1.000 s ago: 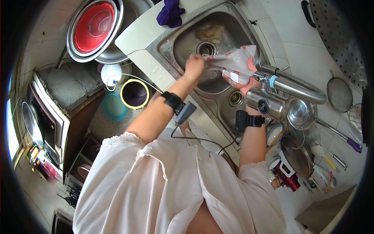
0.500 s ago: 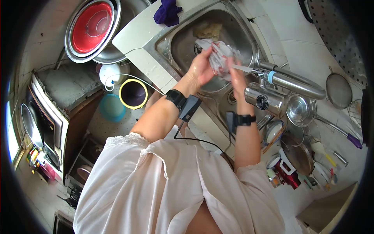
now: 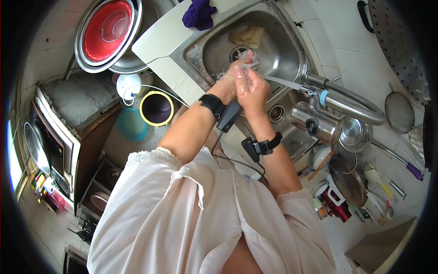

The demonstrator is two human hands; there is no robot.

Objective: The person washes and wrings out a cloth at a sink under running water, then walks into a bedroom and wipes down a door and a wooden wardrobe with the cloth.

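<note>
Pale tiled wall [image 3: 353, 68] at right; white countertop [image 3: 164, 39]; dotted floor [image 3: 119, 150]; bright strip [image 3: 14, 157] (source unclear) at left edge.

Over the large basin [image 3: 284, 48], your left hand [image 3: 232, 78] and right hand [image 3: 253, 93] meet around thin material [image 3: 250, 61], a rag [image 3: 246, 37] lying beyond. The small basin [image 3: 299, 136] sits nearer you, rightward; the tap [image 3: 351, 108] reaches in from the right. Leftward, a cloth [image 3: 199, 15] lies on the counter [image 3: 159, 39], nested bowls [image 3: 93, 43] beside it.

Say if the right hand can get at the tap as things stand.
Likely yes: only the water stream appears to lie between the right hand and the tap, though that hand seems busy at the whitish bundle.
</note>
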